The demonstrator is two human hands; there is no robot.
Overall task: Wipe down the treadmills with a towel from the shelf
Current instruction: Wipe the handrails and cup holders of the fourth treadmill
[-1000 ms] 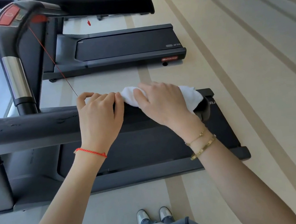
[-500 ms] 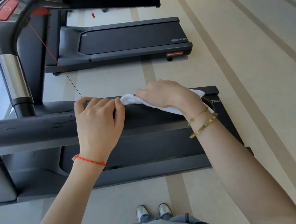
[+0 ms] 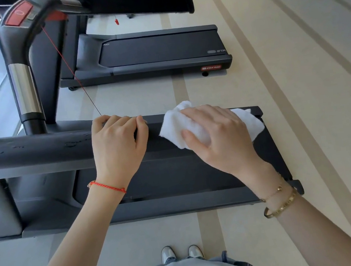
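A black padded handrail (image 3: 38, 148) of the near treadmill runs left to right across the view. My left hand (image 3: 118, 144) is wrapped over the rail near its middle. My right hand (image 3: 217, 134) is closed around a crumpled white towel (image 3: 176, 130) pressed onto the rail's right end. The treadmill's dark belt deck (image 3: 176, 177) lies below the rail. A red safety cord (image 3: 68, 69) runs from the console (image 3: 20, 12) down toward my left hand.
A second treadmill (image 3: 159, 50) stands further away, parallel to the near one, with its own black rail (image 3: 141, 1) above. A chrome and black upright (image 3: 24, 90) rises at left. Beige striped floor (image 3: 299, 94) spreads to the right. My shoes (image 3: 181, 252) stand beside the deck.
My right hand and the towel slid right along the rail, away from my left hand, and turned back on top of the rail. My left hand kept its grip.
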